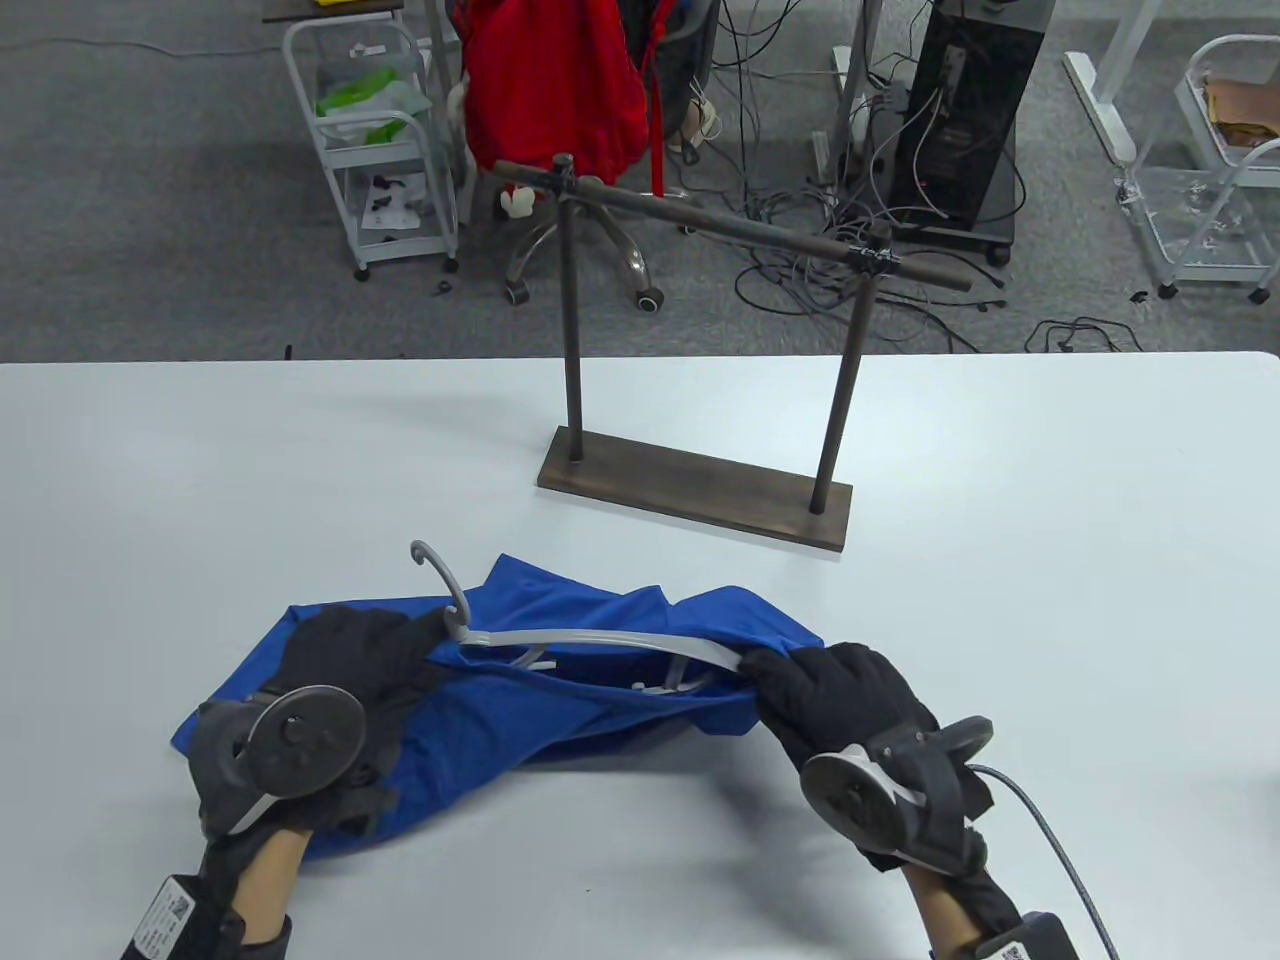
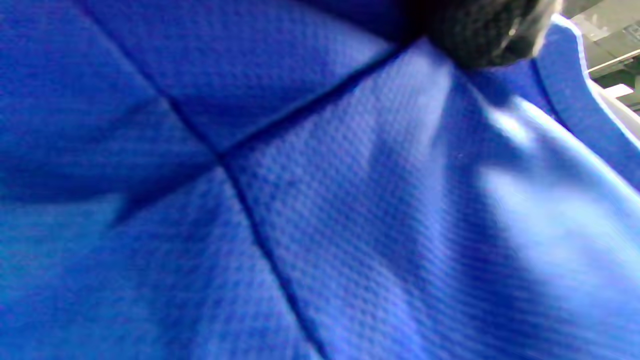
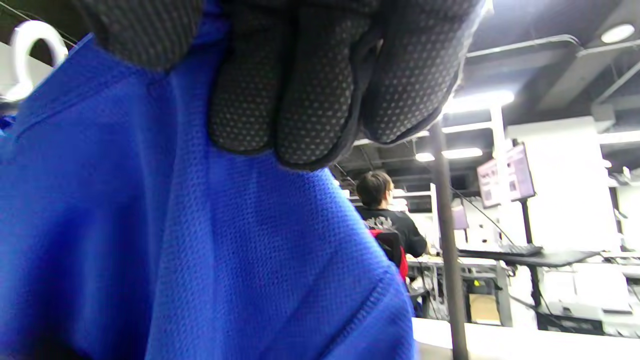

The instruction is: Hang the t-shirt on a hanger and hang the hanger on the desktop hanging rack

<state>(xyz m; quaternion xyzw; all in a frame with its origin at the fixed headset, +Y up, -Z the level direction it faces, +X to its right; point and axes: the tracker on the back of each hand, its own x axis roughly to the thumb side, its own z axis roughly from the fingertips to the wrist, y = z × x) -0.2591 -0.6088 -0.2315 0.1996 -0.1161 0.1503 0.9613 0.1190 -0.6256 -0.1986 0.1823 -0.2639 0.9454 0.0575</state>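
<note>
A blue t-shirt (image 1: 560,720) lies bunched on the white table (image 1: 1050,560) near the front edge. A grey plastic hanger (image 1: 590,640) lies partly inside it, with its hook (image 1: 440,575) sticking out at the upper left. My left hand (image 1: 350,660) grips the hanger's neck and the cloth there. My right hand (image 1: 820,690) pinches the shirt's edge (image 3: 280,210) at the hanger's right arm tip. The left wrist view is filled with blue fabric (image 2: 300,200). The dark hanging rack (image 1: 700,490) stands behind, its bar (image 1: 730,225) bare.
Beyond the table's far edge stand a chair with a red garment (image 1: 555,80), a white cart (image 1: 375,150), a black tower (image 1: 965,120) and floor cables. A person (image 3: 385,215) sits far off in the right wrist view.
</note>
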